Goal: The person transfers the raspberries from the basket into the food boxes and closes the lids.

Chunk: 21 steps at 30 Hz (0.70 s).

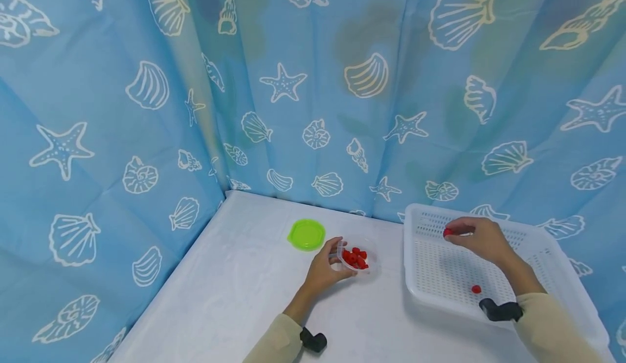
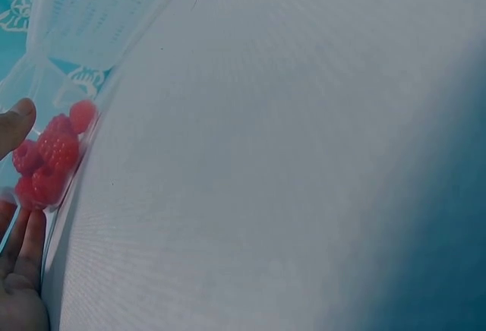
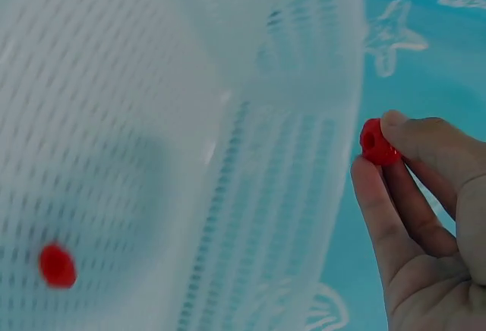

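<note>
My left hand (image 1: 324, 269) grips a small clear plastic tub (image 1: 373, 254) by its side, fingers and thumb curled around it. Several raspberries (image 1: 356, 257) lie inside the tub, and they show closely in the left wrist view, where part of the left hand (image 2: 19, 270) is seen. Over the white perforated basket (image 1: 430, 284), my right hand (image 1: 481, 239) pinches one raspberry (image 3: 377, 143) between thumb and fingertips. Another raspberry (image 1: 476, 289) rests on the basket's floor, also seen blurred in the right wrist view.
A round green lid (image 1: 307, 235) lies flat on the white-covered table (image 1: 235, 276), behind the left hand. The basket takes up the table's right side. A blue curtain (image 1: 313, 107) with shell patterns hangs along the back and left.
</note>
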Tool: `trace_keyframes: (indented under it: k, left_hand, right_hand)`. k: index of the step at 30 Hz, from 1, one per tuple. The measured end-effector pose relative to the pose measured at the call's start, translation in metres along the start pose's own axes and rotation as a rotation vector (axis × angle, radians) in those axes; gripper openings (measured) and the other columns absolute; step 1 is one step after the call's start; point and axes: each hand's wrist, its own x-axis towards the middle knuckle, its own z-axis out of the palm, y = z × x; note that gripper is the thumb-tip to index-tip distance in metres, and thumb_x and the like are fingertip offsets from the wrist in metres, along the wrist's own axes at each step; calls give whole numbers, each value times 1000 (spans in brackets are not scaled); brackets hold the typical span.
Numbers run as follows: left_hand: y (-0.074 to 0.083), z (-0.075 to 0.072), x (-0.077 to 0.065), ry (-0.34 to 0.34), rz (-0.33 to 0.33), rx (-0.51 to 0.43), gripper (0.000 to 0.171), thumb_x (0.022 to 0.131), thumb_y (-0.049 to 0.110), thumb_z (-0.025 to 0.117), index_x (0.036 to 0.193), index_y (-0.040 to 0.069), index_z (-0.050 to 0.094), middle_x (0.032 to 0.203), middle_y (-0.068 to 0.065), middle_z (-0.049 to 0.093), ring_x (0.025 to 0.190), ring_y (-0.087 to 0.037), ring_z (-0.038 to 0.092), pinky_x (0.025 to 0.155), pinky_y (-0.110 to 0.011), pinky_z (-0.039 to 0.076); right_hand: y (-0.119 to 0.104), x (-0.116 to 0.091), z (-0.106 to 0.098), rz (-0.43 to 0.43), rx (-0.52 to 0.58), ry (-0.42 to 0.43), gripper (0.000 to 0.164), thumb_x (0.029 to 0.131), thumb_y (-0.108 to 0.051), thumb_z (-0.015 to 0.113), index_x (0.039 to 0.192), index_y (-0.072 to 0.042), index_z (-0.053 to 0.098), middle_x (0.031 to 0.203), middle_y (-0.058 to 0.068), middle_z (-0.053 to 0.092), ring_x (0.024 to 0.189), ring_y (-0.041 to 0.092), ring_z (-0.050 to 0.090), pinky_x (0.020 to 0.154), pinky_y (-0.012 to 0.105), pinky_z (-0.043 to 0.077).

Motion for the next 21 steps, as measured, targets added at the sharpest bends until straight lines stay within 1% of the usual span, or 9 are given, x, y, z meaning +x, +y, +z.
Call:
trace_keyframes:
  k: [2,5,7,11,14,17,21]
  left_hand:
    - [0,0,0,0,9,0,89,73,30,87,147,19,38,138,9,53,118,-12,56,90,-25,51]
    - [0,0,0,1,23,-2,89,73,30,87,147,18,38,138,8,53,117,-13,56,89,-25,51]
    - [1,0,0,0,13,-3,89,73,29,87,147,19,38,137,10,53,117,-11,56,89,-24,51]
    - [2,0,1,3,-8,-1,90,73,30,87,147,20,38,136,12,52,114,-9,57,88,-23,52]
    - [1,1,0,6,-13,2,90,72,31,87,147,20,39,136,12,52,112,-10,58,86,-24,53]
    - [3,1,-1,4,-13,0,89,73,30,87,147,19,39,137,10,53,113,-12,58,86,-25,53]
    - [4,1,-2,-3,-3,-11,88,74,28,87,147,18,38,137,8,53,115,-12,58,88,-25,52]
  right_hand:
    - [-7,-2,2,-10,35,33,38,87,-30,74,116,-6,67,110,16,67,104,39,61,80,49,56]
    - [-18,-4,7,-16,73,86,39,89,-33,72,118,-7,67,113,16,67,105,39,62,80,46,56]
    - [-26,-4,10,-26,84,122,39,89,-33,72,118,-7,67,113,15,67,106,38,62,80,43,57]
    - [-43,-3,22,-58,139,184,38,88,-32,73,117,-7,68,113,13,67,104,35,64,77,27,56]
    - [-56,-3,34,-93,186,222,36,88,-29,74,116,-7,68,112,12,67,102,32,65,76,16,53]
    - [-70,-5,46,-107,230,252,35,87,-27,75,116,-8,68,112,11,67,101,31,66,75,15,52]
    - [-83,-6,64,-119,291,286,32,87,-27,75,114,-11,69,111,7,66,99,26,67,76,16,52]
